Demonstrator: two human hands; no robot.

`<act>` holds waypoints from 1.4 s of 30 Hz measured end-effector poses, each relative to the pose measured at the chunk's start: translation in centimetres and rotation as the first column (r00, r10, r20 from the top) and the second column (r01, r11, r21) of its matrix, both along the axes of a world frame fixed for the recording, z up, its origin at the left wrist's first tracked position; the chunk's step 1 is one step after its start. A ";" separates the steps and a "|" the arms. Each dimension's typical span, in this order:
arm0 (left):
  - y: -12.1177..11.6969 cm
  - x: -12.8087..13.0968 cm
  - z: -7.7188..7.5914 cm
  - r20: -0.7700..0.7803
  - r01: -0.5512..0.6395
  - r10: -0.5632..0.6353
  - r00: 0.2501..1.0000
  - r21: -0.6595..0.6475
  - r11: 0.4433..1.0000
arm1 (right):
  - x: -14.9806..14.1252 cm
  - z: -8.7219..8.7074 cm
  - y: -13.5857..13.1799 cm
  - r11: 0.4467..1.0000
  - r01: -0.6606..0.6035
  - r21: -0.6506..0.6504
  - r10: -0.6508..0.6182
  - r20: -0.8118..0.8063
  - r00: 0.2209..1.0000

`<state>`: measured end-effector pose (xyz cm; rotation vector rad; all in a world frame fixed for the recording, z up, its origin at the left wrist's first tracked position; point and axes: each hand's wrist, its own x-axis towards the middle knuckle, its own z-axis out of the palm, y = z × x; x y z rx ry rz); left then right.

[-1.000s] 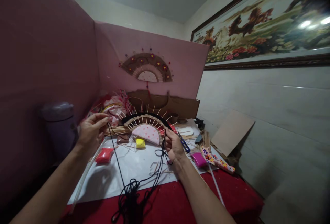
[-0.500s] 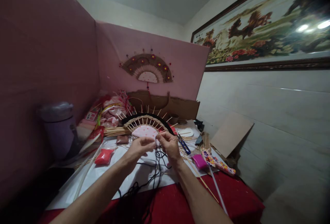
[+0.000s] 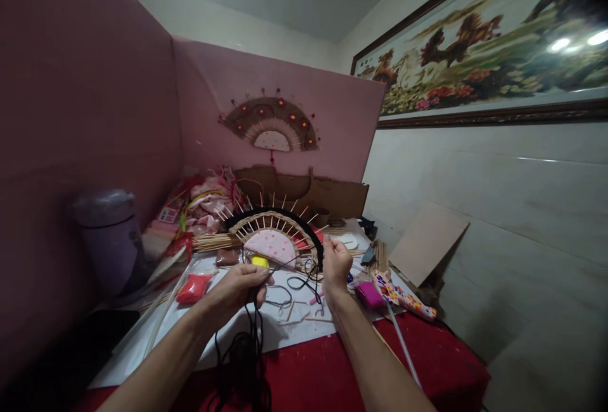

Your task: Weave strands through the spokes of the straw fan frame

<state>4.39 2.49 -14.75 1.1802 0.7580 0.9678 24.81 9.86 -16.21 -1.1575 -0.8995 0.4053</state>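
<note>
Apart from each other again, having met in front of the fan (image 3: 270, 212), the left hand (image 3: 249, 282) has drawn back toward the near edge of the paper and the right hand (image 3: 336, 263) has shifted out beside the fan's right end. A yellow packet (image 3: 259, 262), hidden before, shows again just beyond the left fingertips.

The left hand is nearly closed, thumb and fingers pinched on black cord (image 3: 244, 352), which hangs below it in a tangled bunch over the desk's red cloth (image 3: 304, 368). The right hand is curled closed, its fingertips on a stretch of the same cord, with loose loops between the hands. Whether it also touches the fan is too unclear to tell.

The fan stands tilted at the middle of the desk (image 3: 446, 355), behind the hands: a pink spotted half-round (image 3: 270, 246) at its base, thin sticks spreading outward, a woven tan band and a black outer band, with stick tips poking past the rim.

On white paper (image 3: 270, 333) lie a red packet (image 3: 193, 288) to the left, a brown packet (image 3: 227, 257) left of the fan, and short stick pieces (image 3: 289, 311) in front. A magenta packet (image 3: 369, 295) lies right of the right hand, next to a flowered piece (image 3: 403, 298). Behind, a decorated fan (image 3: 272, 122) hangs on the pink panel (image 3: 332, 114).
</note>
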 end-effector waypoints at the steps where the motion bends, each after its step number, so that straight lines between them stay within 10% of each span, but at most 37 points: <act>1: 0.0 0.0 0.0 -0.002 -0.012 0.012 1.000 -0.011 1.000 | 0.1 0.0 0.0 1.000 0.007 -0.029 -0.005 0.049 0.999; 5: 0.4 0.0 -0.2 -0.043 -0.098 0.096 0.994 -0.048 0.994 | -0.6 0.4 -1.2 0.999 -0.014 -0.041 0.029 0.387 0.922; 8: 0.6 0.1 -0.2 -0.072 -0.138 0.135 0.988 -0.041 0.990 | -2.0 1.0 -2.6 0.932 -0.363 -0.010 0.329 0.449 0.831; 11: 0.6 0.2 -0.3 -0.089 -0.150 0.149 0.985 -0.007 0.989 | -3.3 1.2 -3.8 0.561 -0.796 -0.227 0.825 0.228 0.516; 13: 0.7 0.2 -0.5 -0.101 -0.161 0.162 0.982 0.014 0.987 | -3.8 1.1 -4.1 0.401 -0.868 -0.293 0.916 0.140 0.376; 22: 0.6 0.2 -0.9 -0.220 -0.182 0.176 0.959 -0.004 0.983 | -2.2 0.7 -1.6 0.818 -0.575 -0.037 0.576 0.048 0.816; 32: 0.2 0.3 -0.5 -0.257 -0.173 0.170 0.951 0.012 0.985 | -1.4 0.6 -1.5 0.949 -0.315 -0.004 0.314 0.087 0.945; 38: 0.3 0.3 -0.4 -0.181 -0.186 0.184 0.966 0.006 0.983 | -1.8 0.7 -2.1 0.933 -0.347 -0.096 0.353 0.431 0.830; 42: 0.3 0.3 -0.5 -0.174 -0.171 0.171 0.970 0.019 0.985 | -2.9 0.8 -3.1 0.734 -0.665 -0.138 0.666 0.341 0.664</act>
